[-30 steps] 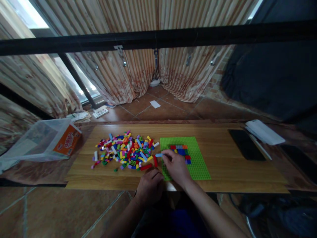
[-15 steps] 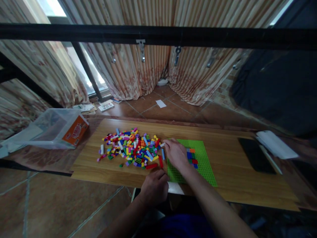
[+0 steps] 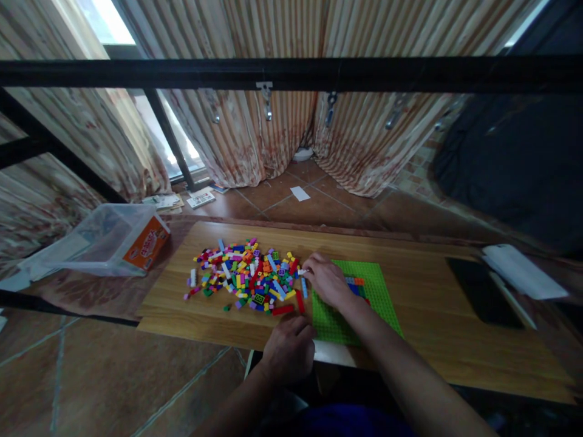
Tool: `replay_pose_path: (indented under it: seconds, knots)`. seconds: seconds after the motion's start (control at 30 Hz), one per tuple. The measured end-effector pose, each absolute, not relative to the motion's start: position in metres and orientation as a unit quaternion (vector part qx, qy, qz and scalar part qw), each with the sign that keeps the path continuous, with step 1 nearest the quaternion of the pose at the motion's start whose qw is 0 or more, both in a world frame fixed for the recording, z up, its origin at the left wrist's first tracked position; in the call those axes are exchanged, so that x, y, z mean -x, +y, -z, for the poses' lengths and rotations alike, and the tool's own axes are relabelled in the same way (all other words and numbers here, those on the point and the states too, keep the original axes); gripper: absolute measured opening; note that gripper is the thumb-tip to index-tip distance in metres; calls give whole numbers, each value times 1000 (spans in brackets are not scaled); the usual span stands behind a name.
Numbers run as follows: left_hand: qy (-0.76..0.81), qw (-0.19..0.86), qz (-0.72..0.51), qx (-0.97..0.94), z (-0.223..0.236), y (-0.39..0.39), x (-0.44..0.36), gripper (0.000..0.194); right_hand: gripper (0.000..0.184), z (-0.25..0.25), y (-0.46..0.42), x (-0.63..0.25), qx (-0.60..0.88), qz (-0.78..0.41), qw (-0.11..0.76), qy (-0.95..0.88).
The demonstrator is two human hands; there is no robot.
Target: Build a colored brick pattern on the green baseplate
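Observation:
My right hand [image 3: 325,280] reaches over the left part of a green baseplate [image 3: 379,303], its fingertips pinched on a small white brick [image 3: 302,272] at the edge of the brick pile. Blue, orange and red bricks [image 3: 359,281] sit on the baseplate, partly hidden behind my right wrist. A loose pile of toy bricks [image 3: 246,273] in many colours spreads to the left. Below it, my left hand [image 3: 290,346] rests at the table's front edge, curled into a loose fist with nothing showing in it. Long red bricks [image 3: 283,309] and a light blue brick [image 3: 304,287] lie nearby.
A clear plastic bin [image 3: 104,233] with an orange label stands beyond the left end of the wooden table [image 3: 423,291]. At the right end lie a black flat panel [image 3: 483,291] and a white object [image 3: 523,273]. A black bar [image 3: 291,74] crosses in front of the curtains.
The whole view has shifted slightly down and to the right. My right hand stays by the pile's right edge with the white brick, covering more of the built bricks. My left hand remains curled.

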State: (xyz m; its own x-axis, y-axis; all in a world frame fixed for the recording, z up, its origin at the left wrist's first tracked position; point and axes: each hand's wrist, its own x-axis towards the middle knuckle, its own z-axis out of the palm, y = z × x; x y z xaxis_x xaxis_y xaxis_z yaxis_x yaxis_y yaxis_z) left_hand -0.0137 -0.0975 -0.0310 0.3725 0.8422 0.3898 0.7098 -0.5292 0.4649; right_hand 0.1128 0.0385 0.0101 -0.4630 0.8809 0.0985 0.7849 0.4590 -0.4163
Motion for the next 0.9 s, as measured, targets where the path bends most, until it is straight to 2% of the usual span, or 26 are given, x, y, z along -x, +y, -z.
replay_pose_path:
  seconds: [0.17, 0.27, 0.47, 0.7, 0.9]
  knots:
    - [466, 124, -310, -819, 31, -96, 14, 15, 11, -41, 16, -146, 505, -210, 268, -793]
    - [458, 137, -314, -820, 32, -96, 15, 14, 17, -43, -7, -183, 550, -240, 325, -730]
    - [458, 149, -308, -821, 32, -95, 15, 14, 17, -13, -49, -225, 585, -248, 322, -702]
    - [460, 147, -306, -820, 31, -94, 15, 15, 16, 12, -52, -215, 589, -179, 337, -712]
    - [466, 148, -300, -819, 29, -93, 14, 16, 15, 20, -48, -209, 588, -189, 361, -699]
